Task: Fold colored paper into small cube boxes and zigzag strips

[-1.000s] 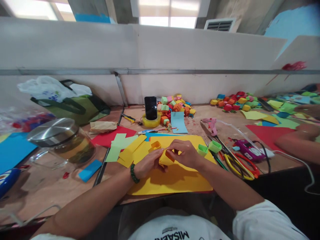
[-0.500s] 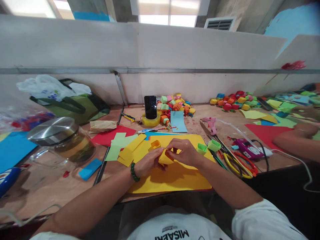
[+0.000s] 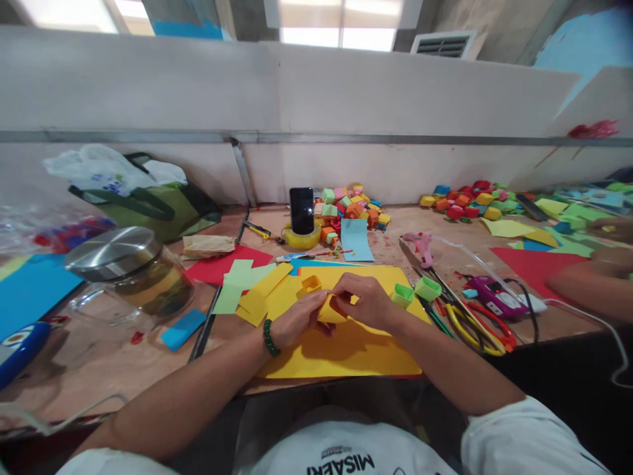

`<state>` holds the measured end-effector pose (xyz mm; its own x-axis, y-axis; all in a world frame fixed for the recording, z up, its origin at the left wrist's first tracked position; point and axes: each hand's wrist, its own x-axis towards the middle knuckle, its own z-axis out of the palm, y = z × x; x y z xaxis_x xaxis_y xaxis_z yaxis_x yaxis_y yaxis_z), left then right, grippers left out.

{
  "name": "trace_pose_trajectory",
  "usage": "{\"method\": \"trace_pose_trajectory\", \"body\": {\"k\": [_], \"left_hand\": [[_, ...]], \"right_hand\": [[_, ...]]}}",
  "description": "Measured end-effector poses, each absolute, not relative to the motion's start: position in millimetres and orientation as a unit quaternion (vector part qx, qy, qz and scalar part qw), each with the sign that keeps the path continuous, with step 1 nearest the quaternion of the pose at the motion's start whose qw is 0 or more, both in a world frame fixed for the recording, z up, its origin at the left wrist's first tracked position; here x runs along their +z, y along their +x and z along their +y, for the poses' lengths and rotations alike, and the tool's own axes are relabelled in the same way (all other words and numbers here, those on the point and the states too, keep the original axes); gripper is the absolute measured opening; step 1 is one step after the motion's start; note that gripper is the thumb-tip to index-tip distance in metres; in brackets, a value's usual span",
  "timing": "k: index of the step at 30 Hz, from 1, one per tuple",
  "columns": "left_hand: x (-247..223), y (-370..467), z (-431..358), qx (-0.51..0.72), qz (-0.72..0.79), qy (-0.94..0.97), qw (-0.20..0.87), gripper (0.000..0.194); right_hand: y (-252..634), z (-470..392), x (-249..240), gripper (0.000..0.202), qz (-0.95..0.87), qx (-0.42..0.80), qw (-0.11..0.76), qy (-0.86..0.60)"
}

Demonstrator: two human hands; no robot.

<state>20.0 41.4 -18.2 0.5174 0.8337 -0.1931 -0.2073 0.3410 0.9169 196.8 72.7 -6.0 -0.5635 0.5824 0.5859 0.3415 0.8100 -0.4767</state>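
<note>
Between my hands is a small folded yellow paper box, held above a stack of yellow sheets. My left hand, with a green bead bracelet at its wrist, grips the box's left side. Thumb and fingers of my right hand pinch its upper right edge; the fingertips are partly hidden behind the paper. Just behind the left fingers stands an orange-yellow paper box. Two open green paper boxes lie to the right of my right hand.
Cut green strips lie left of the stack. Behind it, a phone leans in a tape roll near piled paper cubes. A glass jug stands left; pliers and a pink glue gun lie right. Another person's arm reaches in.
The whole view has shifted slightly, so things appear a little further right. Both hands keep nearly the same grip on the yellow paper box. At far right, the other person's hand has moved.
</note>
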Motion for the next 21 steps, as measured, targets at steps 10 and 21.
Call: {"method": "trace_pose_trajectory", "body": {"k": [10,21], "left_hand": [[-19.1,20.8,41.4,0.351,0.351,0.448,0.744,0.04],[-21.7,19.1,41.4,0.341,0.331,0.463,0.748,0.035]], "right_hand": [[197.3,75.3,-6.2,0.011,-0.879,0.147,0.372,-0.26],[198.0,74.5,-5.7,0.01,-0.884,0.138,0.372,-0.247]]}}
